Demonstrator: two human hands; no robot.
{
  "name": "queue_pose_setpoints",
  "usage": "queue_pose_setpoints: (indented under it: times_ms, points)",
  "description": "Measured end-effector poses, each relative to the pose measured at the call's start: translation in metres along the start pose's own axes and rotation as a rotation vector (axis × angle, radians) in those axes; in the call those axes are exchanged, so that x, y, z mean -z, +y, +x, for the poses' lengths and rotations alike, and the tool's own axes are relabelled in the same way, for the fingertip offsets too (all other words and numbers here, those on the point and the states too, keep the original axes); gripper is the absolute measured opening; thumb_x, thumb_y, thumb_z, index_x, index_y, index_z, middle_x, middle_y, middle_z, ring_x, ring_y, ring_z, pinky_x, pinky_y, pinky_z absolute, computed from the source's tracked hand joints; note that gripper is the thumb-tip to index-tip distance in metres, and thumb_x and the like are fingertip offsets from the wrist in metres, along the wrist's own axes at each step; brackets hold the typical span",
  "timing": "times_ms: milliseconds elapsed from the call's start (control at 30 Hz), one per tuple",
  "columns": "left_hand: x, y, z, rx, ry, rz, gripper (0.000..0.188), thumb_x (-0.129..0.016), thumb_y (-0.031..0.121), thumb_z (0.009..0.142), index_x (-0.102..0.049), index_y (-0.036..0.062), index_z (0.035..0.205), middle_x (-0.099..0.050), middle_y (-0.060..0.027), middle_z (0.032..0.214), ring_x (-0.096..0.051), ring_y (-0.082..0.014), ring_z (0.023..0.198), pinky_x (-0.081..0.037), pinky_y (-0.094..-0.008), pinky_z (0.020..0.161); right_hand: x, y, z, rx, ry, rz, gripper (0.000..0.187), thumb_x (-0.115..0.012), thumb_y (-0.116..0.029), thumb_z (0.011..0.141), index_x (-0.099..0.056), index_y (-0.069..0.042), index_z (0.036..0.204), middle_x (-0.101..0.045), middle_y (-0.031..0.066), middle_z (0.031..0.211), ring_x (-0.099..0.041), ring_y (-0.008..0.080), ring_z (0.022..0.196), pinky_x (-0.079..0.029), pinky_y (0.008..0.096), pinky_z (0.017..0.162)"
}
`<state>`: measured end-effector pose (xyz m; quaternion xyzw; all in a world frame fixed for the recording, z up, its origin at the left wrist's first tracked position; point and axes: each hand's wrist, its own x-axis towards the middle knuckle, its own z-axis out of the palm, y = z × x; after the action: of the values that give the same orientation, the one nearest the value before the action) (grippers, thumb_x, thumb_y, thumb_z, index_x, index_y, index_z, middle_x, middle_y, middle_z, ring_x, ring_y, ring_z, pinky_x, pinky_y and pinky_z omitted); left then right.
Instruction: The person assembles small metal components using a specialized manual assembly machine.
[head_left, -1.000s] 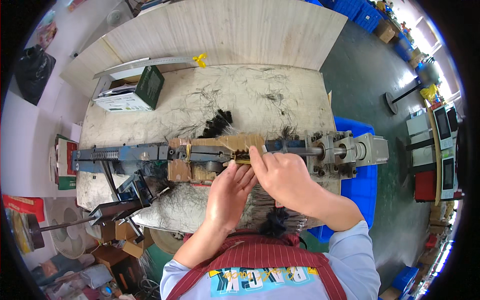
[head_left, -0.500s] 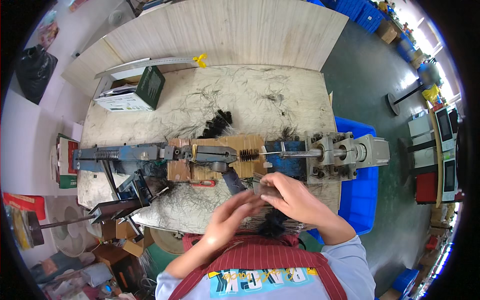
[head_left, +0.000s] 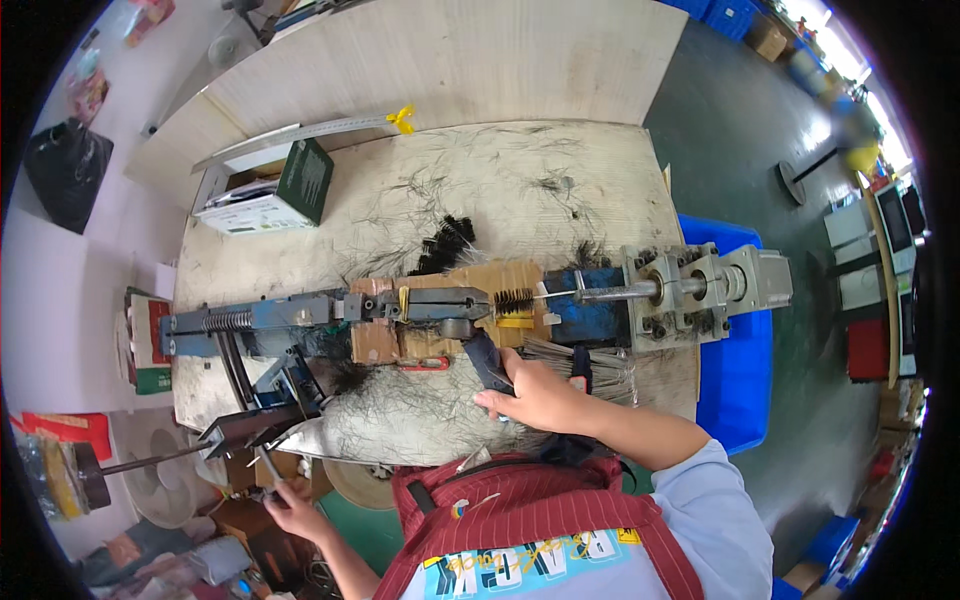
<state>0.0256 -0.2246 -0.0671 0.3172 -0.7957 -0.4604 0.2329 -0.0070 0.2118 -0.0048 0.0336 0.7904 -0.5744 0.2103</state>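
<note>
My right hand [head_left: 540, 392] is closed round a dark cloth-wrapped handle [head_left: 487, 362] that slants down from the clamp of the bench machine. Down at the left, beyond the bench's front edge, my left hand [head_left: 300, 512] closes on a thin grey lever [head_left: 269, 466] beneath the black metal linkage [head_left: 262, 425]. A small black twisted-wire brush [head_left: 514, 300] lies level between the clamp jaws [head_left: 470, 300] and a thin wire running to the machine's shaft [head_left: 610, 293]. A bundle of thin wires [head_left: 600, 372] rests right of my right hand.
Finished-looking black brushes [head_left: 446, 246] lie behind the clamp. A red-handled tool [head_left: 425, 364] sits in front of it. Loose bristles litter the bench [head_left: 520, 180]. A paper box [head_left: 265, 195] and steel ruler [head_left: 300, 136] are at the back left; a blue bin [head_left: 735, 390] stands right.
My hands have parted. The right one has moved left onto the wrapped handle; the left one has dropped down and left to the lever. The view has shifted slightly.
</note>
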Motion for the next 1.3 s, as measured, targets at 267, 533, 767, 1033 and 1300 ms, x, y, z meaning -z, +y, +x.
queue_pose_setpoints:
  times_ms: [267,533,767,1033,1300]
  points:
    - [-0.038,0.098,-0.086,0.255,-0.612,-0.255,0.017,-0.062,0.004,0.091,-0.052,-0.0020,0.103,-0.065,-0.0107,0.085,-0.066,-0.0145,0.066,-0.051,-0.0233,0.047,0.020,-0.067,-0.057,0.204,0.154,-0.216,0.047,-0.065,-0.028,0.090,-0.043,0.008,0.111,-0.061,0.0240,0.069,-0.063,0.0438,0.066,-0.047,0.0479,0.056]
    - [-0.146,0.218,-0.130,-1.663,-0.730,-0.044,0.038,-0.073,0.020,0.069,-0.069,0.0136,0.106,-0.060,-0.0103,0.112,-0.057,-0.0201,0.077,-0.045,-0.0292,0.062,0.085,-0.058,-0.009,0.432,0.575,-1.285,0.015,-0.063,-0.013,0.069,-0.059,-0.006,0.082,-0.057,0.0016,0.073,-0.057,0.0201,0.085,-0.052,0.0278,0.058]
    - [-0.129,0.165,-0.091,-0.016,-0.698,-0.523,0.013,-0.046,0.004,0.098,-0.055,-0.0035,0.105,-0.062,-0.0136,0.091,-0.063,-0.0187,0.072,-0.050,-0.0277,0.060,0.104,-0.044,0.020,0.424,0.351,-1.353,0.006,-0.062,-0.010,0.073,-0.058,-0.008,0.076,-0.060,0.0045,0.076,-0.060,0.0206,0.081,-0.053,0.0318,0.058]
    - [-0.154,0.140,-0.103,0.154,-0.930,-0.412,0.024,-0.046,0.019,0.102,-0.054,-0.0011,0.114,-0.064,-0.0086,0.082,-0.056,-0.0113,0.069,-0.044,-0.0248,0.063,0.110,-0.049,0.108,0.130,0.153,-1.188,0.007,-0.060,-0.007,0.074,-0.065,-0.005,0.079,-0.065,0.0137,0.073,-0.066,0.0307,0.068,-0.052,0.0410,0.054]
    - [-0.151,0.119,-0.101,0.117,-1.170,-0.228,0.032,-0.058,0.006,0.094,-0.052,-0.0033,0.124,-0.062,-0.0077,0.106,-0.059,-0.0128,0.090,-0.047,-0.0264,0.077,0.092,-0.030,-0.070,0.169,0.158,-1.002,0.014,-0.064,-0.015,0.081,-0.054,-0.006,0.085,-0.058,0.0094,0.079,-0.064,0.0294,0.072,-0.050,0.0422,0.060]
